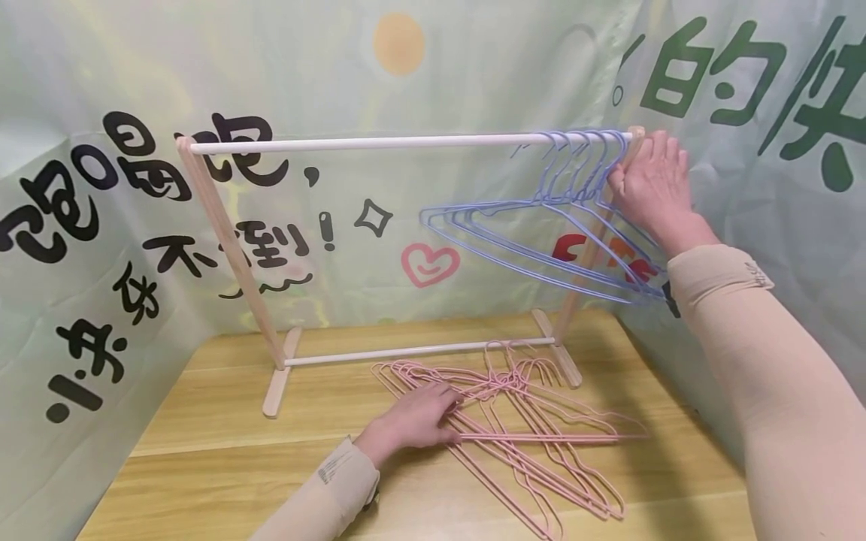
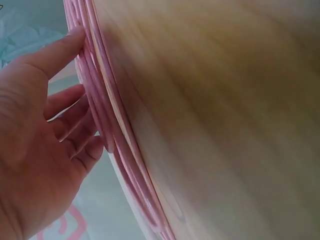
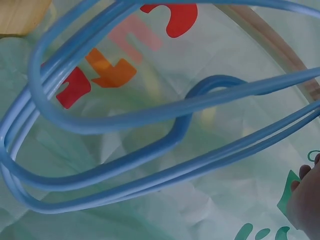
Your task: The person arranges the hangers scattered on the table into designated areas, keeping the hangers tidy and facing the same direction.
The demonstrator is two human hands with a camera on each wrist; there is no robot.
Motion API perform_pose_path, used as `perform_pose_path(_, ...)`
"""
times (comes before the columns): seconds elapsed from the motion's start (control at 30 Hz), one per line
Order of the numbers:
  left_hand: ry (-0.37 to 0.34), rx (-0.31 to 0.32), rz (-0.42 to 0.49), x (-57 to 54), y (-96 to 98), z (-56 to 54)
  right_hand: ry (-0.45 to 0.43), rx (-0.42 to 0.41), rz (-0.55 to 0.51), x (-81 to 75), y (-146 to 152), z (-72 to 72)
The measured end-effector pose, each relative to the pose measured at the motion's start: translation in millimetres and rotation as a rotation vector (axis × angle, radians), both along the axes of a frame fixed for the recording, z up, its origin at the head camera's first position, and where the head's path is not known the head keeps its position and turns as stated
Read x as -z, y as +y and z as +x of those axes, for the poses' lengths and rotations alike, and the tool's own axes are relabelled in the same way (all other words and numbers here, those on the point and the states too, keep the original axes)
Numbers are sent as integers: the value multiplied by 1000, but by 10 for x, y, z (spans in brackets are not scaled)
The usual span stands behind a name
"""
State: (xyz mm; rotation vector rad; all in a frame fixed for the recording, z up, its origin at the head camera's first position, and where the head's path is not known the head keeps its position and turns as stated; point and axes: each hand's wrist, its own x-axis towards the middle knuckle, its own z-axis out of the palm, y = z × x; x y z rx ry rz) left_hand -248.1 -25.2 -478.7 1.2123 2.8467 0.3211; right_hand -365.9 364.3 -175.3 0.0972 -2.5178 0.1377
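Observation:
Several blue clothes hangers point(image 1: 575, 203) hang bunched at the right end of the white rod of a small clothes rack point(image 1: 379, 143). My right hand point(image 1: 655, 180) grips the top of the rack's right wooden post beside their hooks, its thumb to the left of the post. In the right wrist view, the blue hangers point(image 3: 135, 120) fill the foreground and only part of the right hand point(image 3: 307, 200) shows. A pile of pink clothes hangers point(image 1: 514, 406) lies on the table. My left hand point(image 1: 419, 417) rests at their left side, its thumb and loosely bent fingers touching the wires point(image 2: 100, 85).
The wooden table point(image 1: 203, 451) carries the rack's feet, with its left foot point(image 1: 277, 383) behind the left forearm and a lower white rod point(image 1: 406, 352) behind the pink pile. Printed fabric point(image 1: 325, 68) closes off the back and both sides.

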Motion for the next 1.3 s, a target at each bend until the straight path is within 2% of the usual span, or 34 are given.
perform_pose_path(0.37, -1, 40, 97, -26, -35, 0, 2, -5, -22, -17, -30, -6)
perform_pose_path(0.57, -18, 27, 165, -44, -55, 17, -12, -1, -21, -19, -13, -2)
perform_pose_path(0.87, 99, 46, 204, -108, -126, 55, -6, -11, -29, 9, 15, -4)
perform_pose_path(1.17, 136, 24, 259, -218, -290, 118, -11, -17, -28, 25, 21, -18)
perform_pose_path(1.3, 148, 19, 299, -317, -399, 170, -9, -20, -30, 20, 19, -17)
